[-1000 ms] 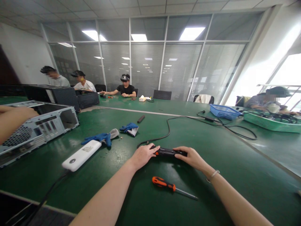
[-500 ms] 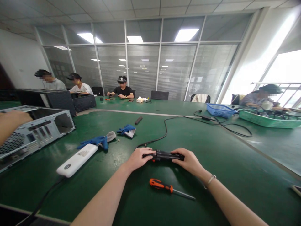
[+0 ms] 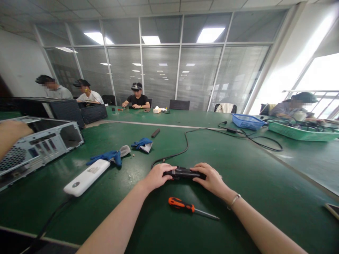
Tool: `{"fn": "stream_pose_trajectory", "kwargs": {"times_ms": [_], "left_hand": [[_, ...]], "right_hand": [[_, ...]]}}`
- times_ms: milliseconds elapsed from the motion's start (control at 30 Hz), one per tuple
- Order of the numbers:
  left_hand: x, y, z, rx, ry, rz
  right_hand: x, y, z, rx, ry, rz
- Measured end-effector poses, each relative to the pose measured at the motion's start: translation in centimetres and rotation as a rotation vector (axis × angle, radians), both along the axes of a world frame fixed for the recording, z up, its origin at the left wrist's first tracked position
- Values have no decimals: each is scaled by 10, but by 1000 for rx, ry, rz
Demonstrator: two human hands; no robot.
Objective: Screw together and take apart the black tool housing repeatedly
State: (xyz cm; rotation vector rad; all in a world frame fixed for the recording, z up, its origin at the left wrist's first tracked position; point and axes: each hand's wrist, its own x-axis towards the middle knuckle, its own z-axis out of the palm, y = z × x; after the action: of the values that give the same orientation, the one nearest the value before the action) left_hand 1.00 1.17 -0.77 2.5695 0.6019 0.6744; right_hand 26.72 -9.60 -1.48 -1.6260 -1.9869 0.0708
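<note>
A long black device [image 3: 184, 172] lies crosswise between my hands, low over or on the green table; I cannot tell what kind it is. My left hand [image 3: 160, 175] is closed around its left end, thumb along the near side. Around the right end, the fingers of my right hand [image 3: 209, 177] are wrapped too. Both ends of the device are partly hidden by my fingers. A black cable [image 3: 186, 143] runs over the table to near my left hand. Closer to me lies a screwdriver [image 3: 182, 204] with an orange and black handle, its tip pointing right.
Blue-and-grey gloves [image 3: 108, 157], a white power strip [image 3: 87, 177] and a dark bar [image 3: 155, 133] lie to the left. Another person's hand [image 3: 18, 132] is over a metal computer case [image 3: 53, 145]. A blue basket [image 3: 247, 122] and a green basket [image 3: 299, 132] stand at the back right.
The device has turned slightly in my hands, and the red part on its near side shows less. My right hand has shifted a little. The screwdriver stays in place.
</note>
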Motion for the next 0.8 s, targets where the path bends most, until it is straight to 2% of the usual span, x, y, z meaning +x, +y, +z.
{"fn": "stream_pose_trajectory", "kwargs": {"times_ms": [200, 600, 800], "left_hand": [[-2, -2, -1, 39, 2, 13], [6, 4, -11, -68, -70, 54], [4, 2, -7, -107, -84, 31]], "right_hand": [[-6, -1, 2, 13, -103, 4], [-7, 1, 0, -15, -145, 9], [-21, -9, 15, 74, -195, -20]]}}
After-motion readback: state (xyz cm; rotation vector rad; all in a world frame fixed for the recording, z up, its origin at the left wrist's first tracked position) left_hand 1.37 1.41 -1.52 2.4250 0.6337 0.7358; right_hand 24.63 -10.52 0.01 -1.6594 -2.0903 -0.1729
